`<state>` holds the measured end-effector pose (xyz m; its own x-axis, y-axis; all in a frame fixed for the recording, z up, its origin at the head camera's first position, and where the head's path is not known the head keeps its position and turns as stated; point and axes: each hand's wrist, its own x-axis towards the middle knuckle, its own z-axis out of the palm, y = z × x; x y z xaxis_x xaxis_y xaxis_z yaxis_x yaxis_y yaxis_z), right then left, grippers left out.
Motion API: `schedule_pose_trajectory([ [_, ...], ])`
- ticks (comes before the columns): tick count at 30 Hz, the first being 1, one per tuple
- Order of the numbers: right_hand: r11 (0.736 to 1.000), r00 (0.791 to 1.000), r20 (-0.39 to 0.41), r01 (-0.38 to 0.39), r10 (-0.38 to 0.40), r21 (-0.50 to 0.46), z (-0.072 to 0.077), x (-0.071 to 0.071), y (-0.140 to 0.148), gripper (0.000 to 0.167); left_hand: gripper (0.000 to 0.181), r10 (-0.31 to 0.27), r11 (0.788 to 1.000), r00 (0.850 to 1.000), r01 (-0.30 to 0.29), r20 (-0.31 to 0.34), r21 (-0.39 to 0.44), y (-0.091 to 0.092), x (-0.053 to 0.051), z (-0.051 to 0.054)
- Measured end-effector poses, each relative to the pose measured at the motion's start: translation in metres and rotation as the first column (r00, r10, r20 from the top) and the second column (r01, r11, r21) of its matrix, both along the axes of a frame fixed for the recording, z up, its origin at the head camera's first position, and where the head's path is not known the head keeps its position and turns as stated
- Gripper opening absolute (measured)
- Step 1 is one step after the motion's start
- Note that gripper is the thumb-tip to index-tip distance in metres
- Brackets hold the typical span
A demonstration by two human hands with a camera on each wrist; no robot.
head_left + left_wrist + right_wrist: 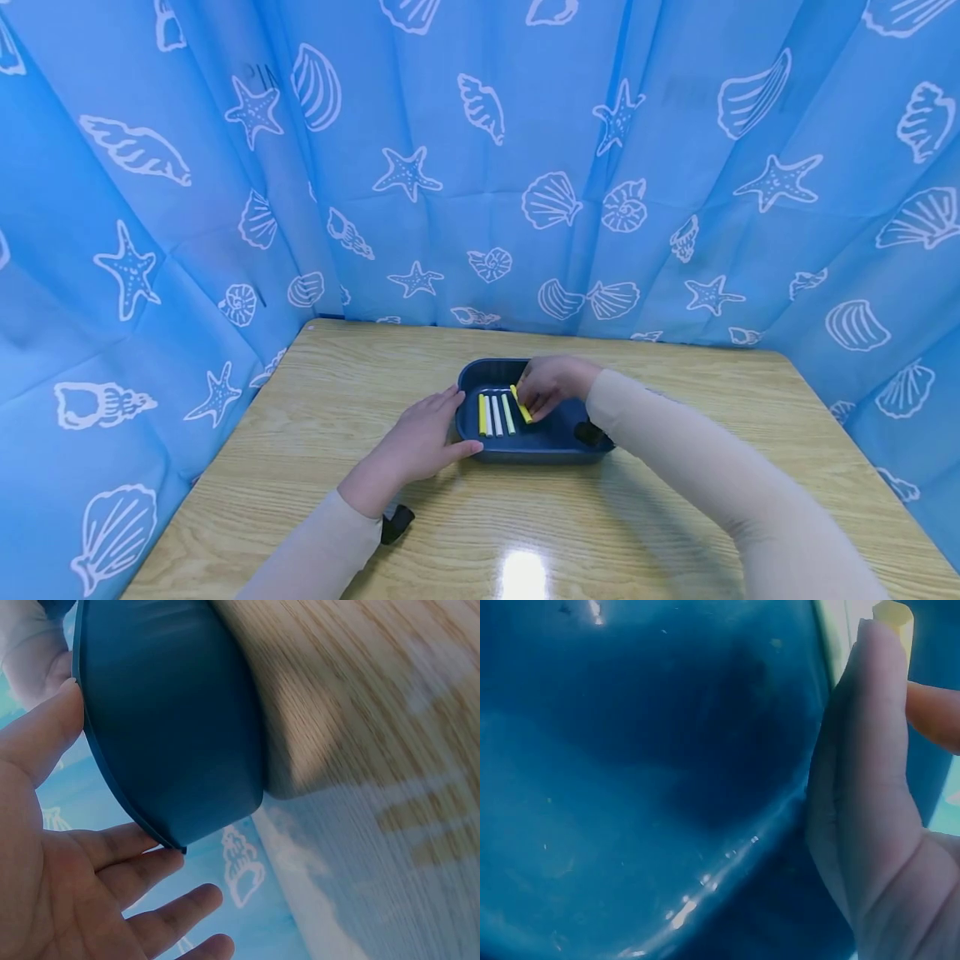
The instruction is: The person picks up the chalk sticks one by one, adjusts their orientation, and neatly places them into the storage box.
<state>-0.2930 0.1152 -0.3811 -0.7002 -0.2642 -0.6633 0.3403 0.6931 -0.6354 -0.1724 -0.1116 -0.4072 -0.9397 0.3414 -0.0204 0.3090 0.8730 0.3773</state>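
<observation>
A dark blue tray (534, 457) with rounded corners stands on the table. My right hand (555, 382) reaches into it and pinches a yellow chalk stick (521, 404) between thumb and fingers; its six-sided end shows in the right wrist view. Left of it, side by side on the tray floor, lie a yellow chalk stick (482, 414), two white chalk sticks (497, 416) and a pale green chalk stick (508, 414). With spread fingers, my left hand (420, 437) touches the rim at the tray's left corner, thumb on the near side.
The light wooden table (360, 367) extends around the tray on all sides. A blue curtain (487, 200) printed with white shells and starfish hangs behind it and along both sides. Dark wrist straps (396, 525) sit at the sleeve cuffs.
</observation>
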Motion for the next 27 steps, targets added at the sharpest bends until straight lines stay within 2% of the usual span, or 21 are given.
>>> schedule_pose_trajectory([
  [6,0.999,1.000,-0.004,-0.001,0.001,0.041,-0.006,0.001,-0.005,0.023,0.087,0.002,1.000,1.000,-0.002,0.002,0.008,0.001,0.001,0.001],
  [13,0.997,1.000,-0.015,-0.014,0.015,0.074,-0.012,0.002,-0.009,0.011,0.086,0.002,1.000,1.000,-0.002,0.008,0.017,0.000,0.002,0.003],
  [17,0.998,1.000,0.001,-0.027,0.027,0.064,-0.013,0.002,-0.011,0.009,0.086,-0.008,1.000,1.000,0.008,0.006,0.023,0.000,0.002,0.002],
  [27,1.000,1.000,0.017,0.009,-0.009,0.020,-0.009,0.001,-0.003,0.014,0.087,-0.004,1.000,1.000,0.004,0.005,0.017,0.000,0.002,0.002],
])
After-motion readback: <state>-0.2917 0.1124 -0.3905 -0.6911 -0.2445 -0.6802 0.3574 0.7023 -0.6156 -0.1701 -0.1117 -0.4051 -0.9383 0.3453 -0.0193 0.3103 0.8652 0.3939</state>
